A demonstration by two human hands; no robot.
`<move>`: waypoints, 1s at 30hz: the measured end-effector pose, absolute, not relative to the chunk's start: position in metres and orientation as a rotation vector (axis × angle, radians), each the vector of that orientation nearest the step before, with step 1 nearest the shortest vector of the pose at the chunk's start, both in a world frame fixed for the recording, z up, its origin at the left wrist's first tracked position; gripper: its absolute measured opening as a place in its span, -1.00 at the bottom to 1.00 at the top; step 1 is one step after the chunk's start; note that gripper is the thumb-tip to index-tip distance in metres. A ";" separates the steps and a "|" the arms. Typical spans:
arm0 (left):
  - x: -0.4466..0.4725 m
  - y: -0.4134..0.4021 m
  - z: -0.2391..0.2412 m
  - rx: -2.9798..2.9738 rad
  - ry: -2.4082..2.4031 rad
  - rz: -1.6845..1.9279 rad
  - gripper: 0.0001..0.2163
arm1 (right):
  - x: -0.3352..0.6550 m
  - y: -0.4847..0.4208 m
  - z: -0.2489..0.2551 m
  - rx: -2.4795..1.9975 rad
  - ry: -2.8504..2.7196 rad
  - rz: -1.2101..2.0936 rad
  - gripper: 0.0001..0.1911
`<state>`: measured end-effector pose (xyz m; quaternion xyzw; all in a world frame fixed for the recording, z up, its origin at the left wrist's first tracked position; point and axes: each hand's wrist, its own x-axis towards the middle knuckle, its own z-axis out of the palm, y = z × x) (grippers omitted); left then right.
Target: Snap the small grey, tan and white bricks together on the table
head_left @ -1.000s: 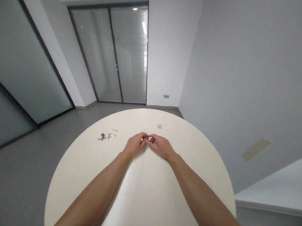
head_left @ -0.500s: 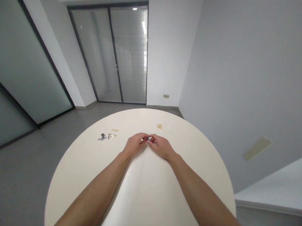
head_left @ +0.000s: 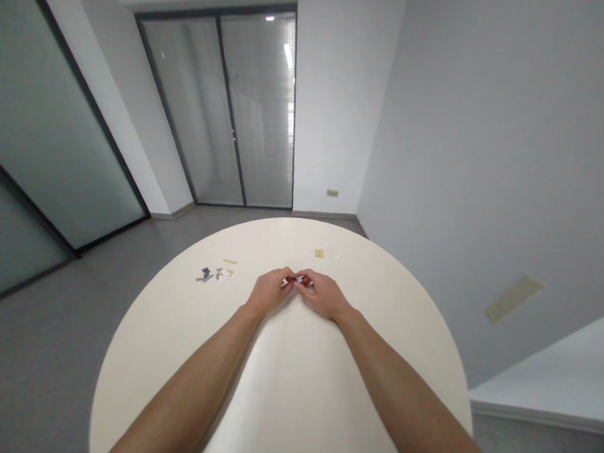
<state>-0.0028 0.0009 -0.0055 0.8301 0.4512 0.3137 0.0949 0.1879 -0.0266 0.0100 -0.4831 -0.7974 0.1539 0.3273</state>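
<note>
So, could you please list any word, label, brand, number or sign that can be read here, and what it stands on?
No text can be read anywhere.
Held piece: too small and partly covered to tell.
Dark pieces and yellow square on the table: too small to tell.

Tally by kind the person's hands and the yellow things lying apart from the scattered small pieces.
Left hand: 1
Right hand: 1
Yellow strip: 1
Yellow squarish patch: 1
Total: 4
Uncounted, too small: scattered pieces, held item.
</note>
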 end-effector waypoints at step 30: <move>0.000 -0.003 -0.001 2.494 1.272 1.001 -0.84 | 0.188 -0.026 0.009 -1.258 -2.081 0.399 -0.77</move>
